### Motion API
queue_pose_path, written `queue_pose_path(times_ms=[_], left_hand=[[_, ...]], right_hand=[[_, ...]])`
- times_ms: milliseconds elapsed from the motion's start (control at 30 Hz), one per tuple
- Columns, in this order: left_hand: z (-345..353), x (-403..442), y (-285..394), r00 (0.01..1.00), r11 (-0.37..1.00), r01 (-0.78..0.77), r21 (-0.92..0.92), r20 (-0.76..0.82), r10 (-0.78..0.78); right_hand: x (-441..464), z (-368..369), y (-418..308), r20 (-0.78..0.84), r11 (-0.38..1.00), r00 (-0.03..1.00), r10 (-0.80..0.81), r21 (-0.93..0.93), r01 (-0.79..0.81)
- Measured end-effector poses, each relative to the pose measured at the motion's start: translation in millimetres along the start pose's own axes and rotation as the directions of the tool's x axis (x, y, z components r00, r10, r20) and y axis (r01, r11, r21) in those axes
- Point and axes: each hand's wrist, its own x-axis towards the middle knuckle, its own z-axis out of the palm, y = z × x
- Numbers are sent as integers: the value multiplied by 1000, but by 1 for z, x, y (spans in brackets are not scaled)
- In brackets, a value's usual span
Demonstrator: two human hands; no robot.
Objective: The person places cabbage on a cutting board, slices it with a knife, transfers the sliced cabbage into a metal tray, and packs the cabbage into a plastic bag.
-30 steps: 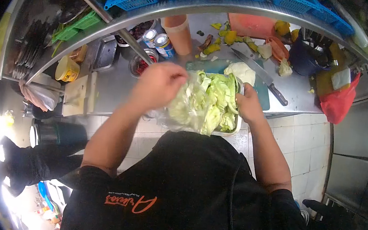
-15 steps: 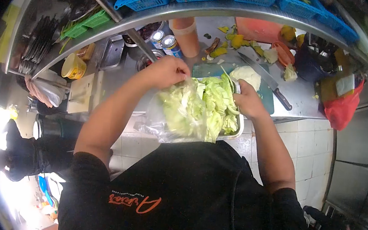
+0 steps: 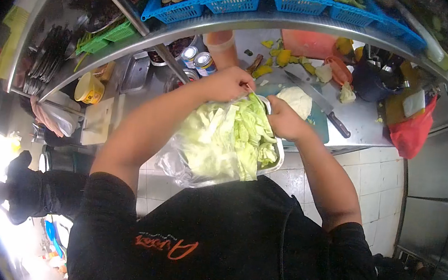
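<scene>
My left hand (image 3: 234, 85) is closed, its fingertips pinched at the top edge of a clear plastic bag (image 3: 174, 162) with cut green leaves showing through it. Beside and partly under the bag, a metal tray (image 3: 279, 160) holds pale green leafy vegetable (image 3: 250, 132), which looks like lettuce or cabbage. My right hand (image 3: 288, 119) grips the tray's far right rim, thumb on top, its other fingers hidden. Just beyond that hand, a cut pale cabbage head (image 3: 294, 102) rests on a green cutting board (image 3: 320, 130).
A knife (image 3: 338, 125) lies over the board's right side. Behind my left hand stand tin cans (image 3: 205, 63) and an orange-filled container (image 3: 222, 46). Blue baskets (image 3: 231, 3) line the shelf above. A red bag (image 3: 412, 134) hangs at the right; someone's dark-clothed leg (image 3: 58, 190) is at left.
My left hand has moved right, closer to my right hand, drawing the bag's edge over the leaves. The tray and my right hand have shifted slightly left.
</scene>
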Motion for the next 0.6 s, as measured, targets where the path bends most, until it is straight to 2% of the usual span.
queue_pose_path(times_ms=[67, 133, 167, 267, 367, 467, 600], left_hand=[[3, 13, 15, 997, 997, -70, 23, 44, 69], [4, 20, 28, 993, 981, -108, 162, 75, 97], [1, 21, 34, 990, 966, -126, 228, 91, 108], [-3, 1, 62, 981, 940, -51, 338, -160, 110], [-16, -41, 106, 973, 935, 128, 331, -225, -54], [5, -69, 100, 971, 931, 237, 276, -68, -228], [40, -70, 79, 951, 935, 247, 255, -248, -184]], right_hand=[[5, 3, 18, -37, 1000, 999, -15, -27, 14], [4, 3, 30, -78, 999, 997, -19, -50, 15], [-5, 6, 23, -114, 1000, 993, -1, 2, 1], [-31, 13, 13, -234, 987, 971, 56, 161, -18], [-38, 12, 35, -383, 959, 919, 92, 284, 22], [-44, 13, 37, -491, 942, 865, 104, 327, 72], [-44, 12, 54, -578, 928, 808, 113, 351, 121]])
